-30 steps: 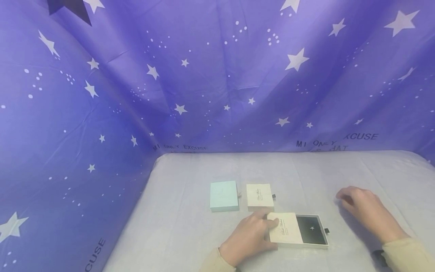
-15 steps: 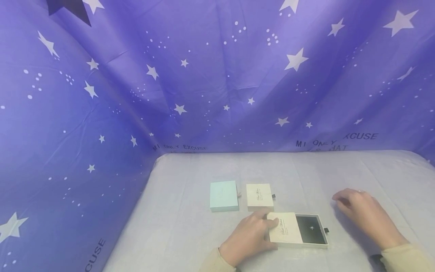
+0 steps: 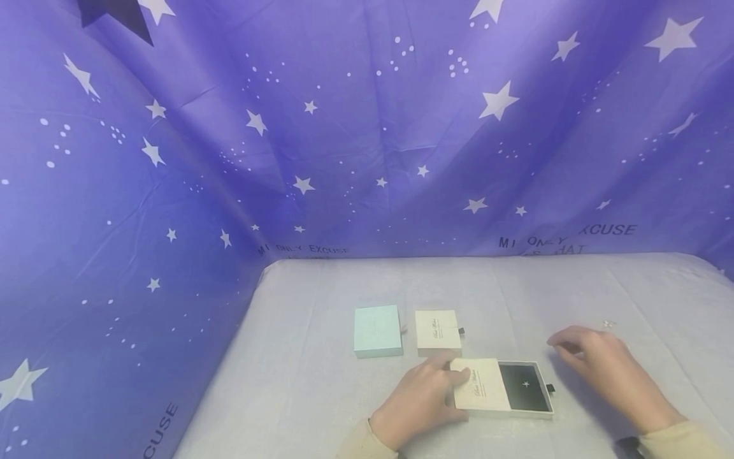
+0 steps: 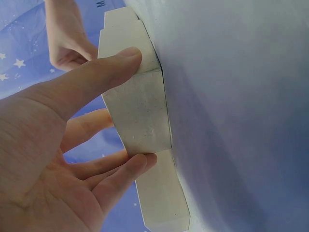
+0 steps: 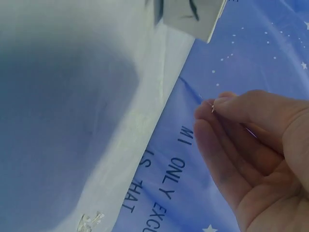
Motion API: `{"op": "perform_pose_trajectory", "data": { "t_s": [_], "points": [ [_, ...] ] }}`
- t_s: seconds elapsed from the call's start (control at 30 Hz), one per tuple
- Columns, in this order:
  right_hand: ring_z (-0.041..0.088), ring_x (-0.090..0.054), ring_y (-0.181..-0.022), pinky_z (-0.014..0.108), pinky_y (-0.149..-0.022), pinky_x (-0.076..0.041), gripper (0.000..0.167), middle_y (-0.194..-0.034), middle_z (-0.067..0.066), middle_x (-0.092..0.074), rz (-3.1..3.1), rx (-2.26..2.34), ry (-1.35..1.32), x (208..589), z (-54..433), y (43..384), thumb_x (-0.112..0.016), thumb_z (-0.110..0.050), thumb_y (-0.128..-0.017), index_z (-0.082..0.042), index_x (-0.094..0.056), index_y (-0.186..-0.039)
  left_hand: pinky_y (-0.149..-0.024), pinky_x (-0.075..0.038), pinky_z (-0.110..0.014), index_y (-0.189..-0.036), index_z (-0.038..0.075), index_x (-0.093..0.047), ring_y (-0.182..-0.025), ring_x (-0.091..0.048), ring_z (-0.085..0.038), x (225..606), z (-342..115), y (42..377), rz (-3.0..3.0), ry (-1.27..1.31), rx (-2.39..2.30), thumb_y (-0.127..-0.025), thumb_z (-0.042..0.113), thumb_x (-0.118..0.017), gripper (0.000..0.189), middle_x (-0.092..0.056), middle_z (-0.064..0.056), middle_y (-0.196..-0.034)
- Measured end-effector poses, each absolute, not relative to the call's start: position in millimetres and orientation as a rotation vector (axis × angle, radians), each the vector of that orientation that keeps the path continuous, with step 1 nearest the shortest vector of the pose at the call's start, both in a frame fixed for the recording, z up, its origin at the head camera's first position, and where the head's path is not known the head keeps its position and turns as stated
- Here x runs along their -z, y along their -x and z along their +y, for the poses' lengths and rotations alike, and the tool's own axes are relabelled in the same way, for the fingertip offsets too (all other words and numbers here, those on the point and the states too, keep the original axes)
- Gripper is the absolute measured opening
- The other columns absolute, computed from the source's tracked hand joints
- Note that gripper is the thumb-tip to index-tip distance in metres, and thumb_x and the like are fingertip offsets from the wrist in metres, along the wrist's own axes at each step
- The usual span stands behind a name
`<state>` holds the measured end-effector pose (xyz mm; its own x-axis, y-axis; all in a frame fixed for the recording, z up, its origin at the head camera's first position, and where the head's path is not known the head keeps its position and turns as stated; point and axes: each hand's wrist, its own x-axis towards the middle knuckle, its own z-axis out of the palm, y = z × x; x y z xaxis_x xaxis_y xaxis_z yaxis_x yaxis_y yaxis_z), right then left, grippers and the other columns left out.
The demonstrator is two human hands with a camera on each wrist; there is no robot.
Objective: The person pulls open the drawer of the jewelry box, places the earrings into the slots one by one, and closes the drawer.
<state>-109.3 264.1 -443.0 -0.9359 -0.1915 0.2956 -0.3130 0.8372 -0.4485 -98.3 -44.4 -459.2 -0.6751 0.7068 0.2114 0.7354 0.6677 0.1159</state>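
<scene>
My left hand holds the sleeve of a cream drawer-style jewelry box, its thumb and fingers around the left end in the left wrist view. The drawer is pulled partway out to the right, showing a dark lining with a small silver star-shaped jewelry piece on it. Right of the drawer, above the table, is my right hand. In the right wrist view its thumb and finger pinch a tiny shiny jewelry piece, too small to make out its shape.
Behind the held box stand a smaller-looking cream box with a black tab and a mint-green box. Shiny jewelry lies on the pale cloth-covered table beyond my right hand. A purple star-printed curtain rises behind and at left.
My right hand has moved left toward the drawer, uncovering the shiny jewelry on the table behind it. The left hand and the boxes have stayed put.
</scene>
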Motion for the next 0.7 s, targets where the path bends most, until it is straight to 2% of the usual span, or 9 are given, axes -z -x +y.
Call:
{"op": "perform_pose_trajectory", "data": {
  "t_s": [0.23, 0.53, 0.7],
  "points": [
    [0.032, -0.069, -0.076, 0.049, -0.071, -0.057, 0.015, -0.088, 0.012, -0.074, -2.728, -0.670, -0.437, 445, 255, 105, -0.078, 0.002, -0.074, -0.007, -0.074, -0.086, -0.100, -0.048, -0.024, -0.129, 0.017, -0.067, -0.127, -0.056, -0.015, 459, -44, 98, -2.739, 1.190, 0.307, -0.073, 0.046, -0.084, 0.065, -0.059, -0.007, -0.138],
    [0.027, -0.070, -0.077, 0.045, -0.071, -0.058, 0.015, -0.089, 0.006, -0.074, -2.772, -0.695, -0.460, 445, 243, 99, -0.078, 0.000, -0.075, -0.011, -0.074, -0.086, -0.100, -0.048, -0.023, -0.129, 0.016, -0.067, -0.127, -0.055, -0.015, 459, -44, 98, -2.746, 1.183, 0.331, -0.073, 0.045, -0.085, 0.065, -0.058, -0.008, -0.140],
    [0.020, -0.069, -0.077, 0.041, -0.070, -0.059, 0.016, -0.088, 0.001, -0.074, -2.770, -0.699, -0.493, 447, 237, 95, -0.079, -0.002, -0.074, -0.013, -0.074, -0.085, -0.099, -0.049, -0.022, -0.129, 0.017, -0.067, -0.126, -0.056, -0.014, 459, -43, 97, -2.748, 1.179, 0.330, -0.073, 0.045, -0.085, 0.065, -0.058, -0.008, -0.139]
  ]
}}
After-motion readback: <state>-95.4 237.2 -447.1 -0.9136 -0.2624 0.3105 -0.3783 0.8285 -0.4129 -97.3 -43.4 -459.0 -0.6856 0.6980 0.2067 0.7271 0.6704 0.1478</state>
